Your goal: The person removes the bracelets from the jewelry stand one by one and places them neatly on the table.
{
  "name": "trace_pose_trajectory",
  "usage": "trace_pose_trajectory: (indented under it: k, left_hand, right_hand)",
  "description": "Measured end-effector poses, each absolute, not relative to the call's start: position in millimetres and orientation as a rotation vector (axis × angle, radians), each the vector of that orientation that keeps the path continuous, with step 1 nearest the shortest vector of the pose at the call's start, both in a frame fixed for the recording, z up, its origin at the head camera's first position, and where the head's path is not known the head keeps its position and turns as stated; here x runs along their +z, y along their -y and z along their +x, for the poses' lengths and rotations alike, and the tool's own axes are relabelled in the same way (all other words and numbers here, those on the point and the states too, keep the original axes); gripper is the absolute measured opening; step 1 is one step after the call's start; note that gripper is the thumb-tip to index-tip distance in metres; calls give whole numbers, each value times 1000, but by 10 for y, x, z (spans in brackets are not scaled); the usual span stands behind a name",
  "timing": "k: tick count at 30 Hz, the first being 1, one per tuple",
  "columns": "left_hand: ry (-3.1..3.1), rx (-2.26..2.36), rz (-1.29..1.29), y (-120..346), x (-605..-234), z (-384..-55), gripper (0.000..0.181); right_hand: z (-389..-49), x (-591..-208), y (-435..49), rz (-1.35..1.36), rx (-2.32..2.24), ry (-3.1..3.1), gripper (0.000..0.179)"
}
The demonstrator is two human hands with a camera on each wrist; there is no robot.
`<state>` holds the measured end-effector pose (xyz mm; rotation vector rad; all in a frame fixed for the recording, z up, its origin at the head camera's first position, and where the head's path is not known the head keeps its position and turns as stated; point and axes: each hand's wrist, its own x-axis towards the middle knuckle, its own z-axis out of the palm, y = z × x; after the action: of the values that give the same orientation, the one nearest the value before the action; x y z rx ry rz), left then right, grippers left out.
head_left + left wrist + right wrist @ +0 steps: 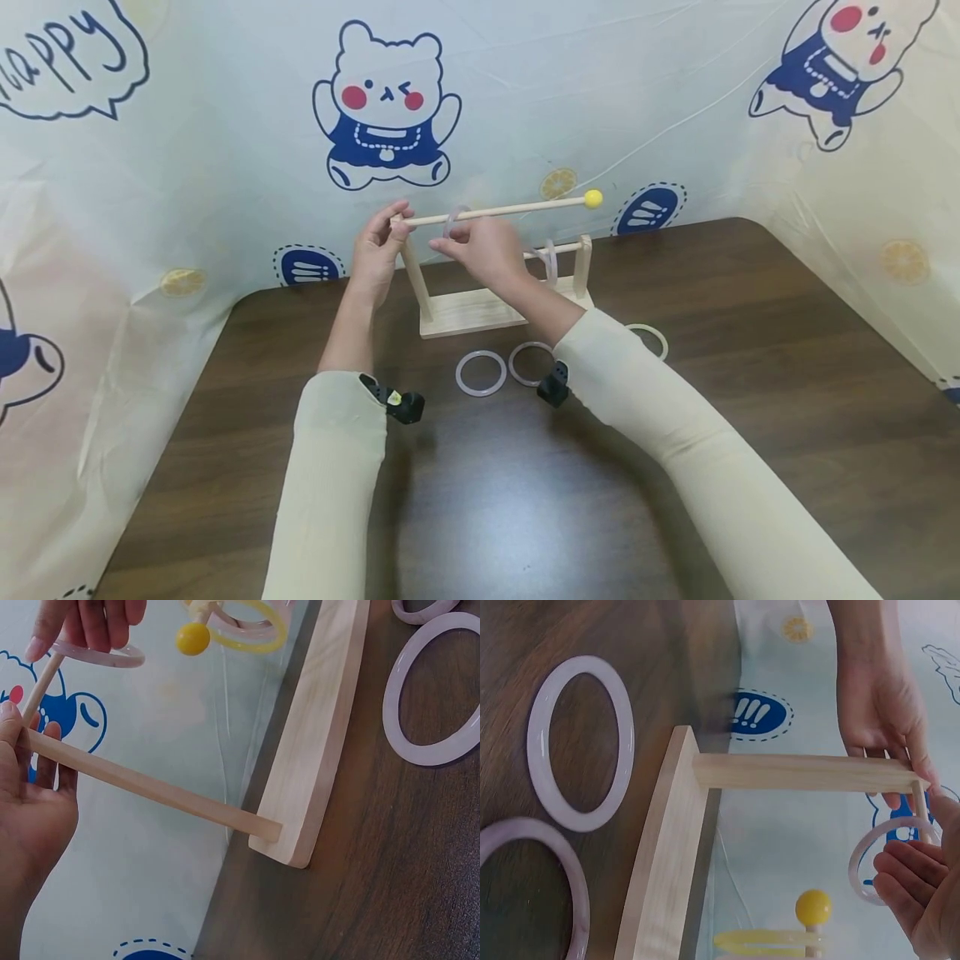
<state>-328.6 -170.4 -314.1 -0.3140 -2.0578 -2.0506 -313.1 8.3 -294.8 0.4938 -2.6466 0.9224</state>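
At the top of the tall post of a wooden two-rod rack (468, 312), my left hand (378, 254) grips the corner where the upper rod (525, 207) joins. That rod runs to the right and ends in a yellow ball (593, 199). My right hand (491, 254) pinches a pale lilac ring (451, 223), which hangs around the upper rod close to the left hand. In the right wrist view the ring (862, 859) shows behind the right hand's fingers (911, 870). Pale rings (552, 262) hang on the lower rod near the short post (582, 267).
Two lilac rings (481, 354) (521, 379) lie on the dark wooden table (480, 500) before the rack. A pale green ring (660, 335) lies further right, partly behind the right sleeve (675, 417). A printed cloth (225, 167) hangs behind the table.
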Motion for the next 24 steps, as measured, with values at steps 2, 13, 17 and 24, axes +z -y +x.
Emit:
trace_pose_trajectory:
  k: [2,13,17,24]
  left_hand:
    - [2063,-2046,-319,1705,-3137,-3279,39]
    - [2019,-2088,-341,1718,-3139,-3276,37]
    - [2017,-2089,-346,1721,-3140,-3278,37]
    - [2046,-2056,-336,1708,-3144,-3281,39]
  right_hand:
    - [-3133,-2949,-60,492,944,2629,29]
    - [-3140,-2970,-10,453,976,2615,27]
    - [-3153,-2989,26,438,993,2586,29]
    - [-3184,-3038,47,394,907,2572,28]
